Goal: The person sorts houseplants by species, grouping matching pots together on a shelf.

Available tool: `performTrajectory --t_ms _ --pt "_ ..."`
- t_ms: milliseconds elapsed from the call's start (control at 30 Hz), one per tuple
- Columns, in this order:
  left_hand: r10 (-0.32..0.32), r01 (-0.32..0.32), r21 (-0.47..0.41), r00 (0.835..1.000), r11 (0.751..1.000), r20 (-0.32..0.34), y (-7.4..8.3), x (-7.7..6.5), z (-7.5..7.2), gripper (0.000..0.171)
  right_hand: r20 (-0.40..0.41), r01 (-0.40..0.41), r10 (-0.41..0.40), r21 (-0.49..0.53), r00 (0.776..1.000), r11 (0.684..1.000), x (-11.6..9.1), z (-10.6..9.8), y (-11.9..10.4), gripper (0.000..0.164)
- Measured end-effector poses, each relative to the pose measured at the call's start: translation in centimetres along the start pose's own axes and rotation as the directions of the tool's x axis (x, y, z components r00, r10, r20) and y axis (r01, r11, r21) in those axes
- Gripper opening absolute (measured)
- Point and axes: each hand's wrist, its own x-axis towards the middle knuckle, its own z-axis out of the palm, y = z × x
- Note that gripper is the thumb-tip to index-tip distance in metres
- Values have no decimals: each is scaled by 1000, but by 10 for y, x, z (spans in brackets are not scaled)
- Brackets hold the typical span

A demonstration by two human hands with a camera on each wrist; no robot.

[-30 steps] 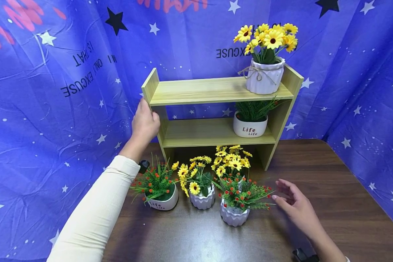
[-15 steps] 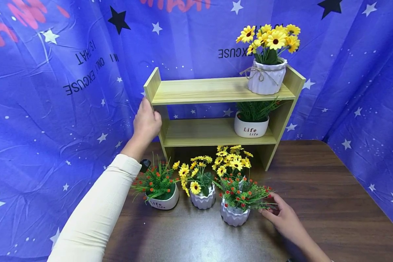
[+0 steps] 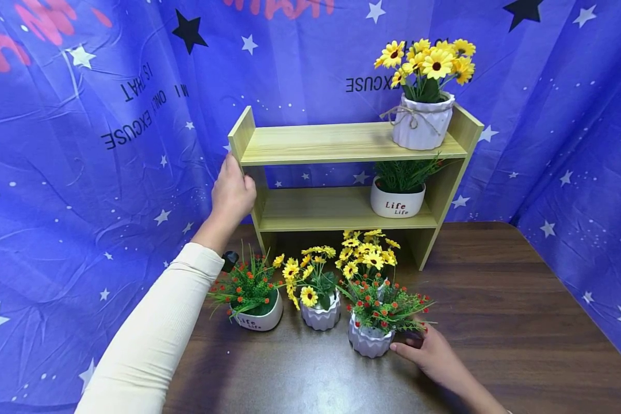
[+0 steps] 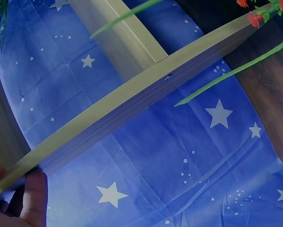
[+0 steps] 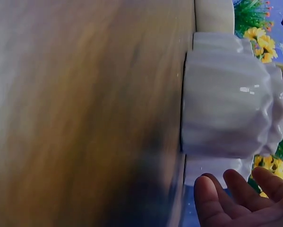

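My left hand (image 3: 233, 192) grips the left side panel of a light wooden shelf (image 3: 315, 144). In the left wrist view, thumb and fingers (image 4: 35, 196) pinch the panel's edge from both sides. My right hand (image 3: 437, 356) is beside a white fluted pot (image 3: 371, 343) with red-flowered greenery (image 3: 383, 305), at its right side. In the right wrist view, its slightly bent fingers (image 5: 235, 189) stand a little apart from the pot's wall, and a thumb sliver lies by the rim. The foliage partly hides this hand in the head view.
On the shelf's top right is a pot of yellow flowers (image 3: 423, 123); a white "Life" pot (image 3: 397, 200) sits one level below. On the brown table (image 3: 502, 322) stand another "Life" pot (image 3: 261, 316) and two yellow-flowered plants (image 3: 321, 313). A starry blue curtain (image 3: 83, 172) hangs behind.
My right hand has moved left and towards the front, from the table's right to the fluted pot's side. The left hand keeps its grip on the shelf panel.
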Motion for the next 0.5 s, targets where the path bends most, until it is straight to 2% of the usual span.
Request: performTrajectory --t_ms 300,500 --pt "3 -3 -5 1000 1000 -4 0 0 1 56 20 -28 28 9 999 1000 -1 10 -2 64" --pt "-11 11 5 1000 1000 0 -1 1 1 54 80 -58 58 8 995 998 2 14 -3 58"
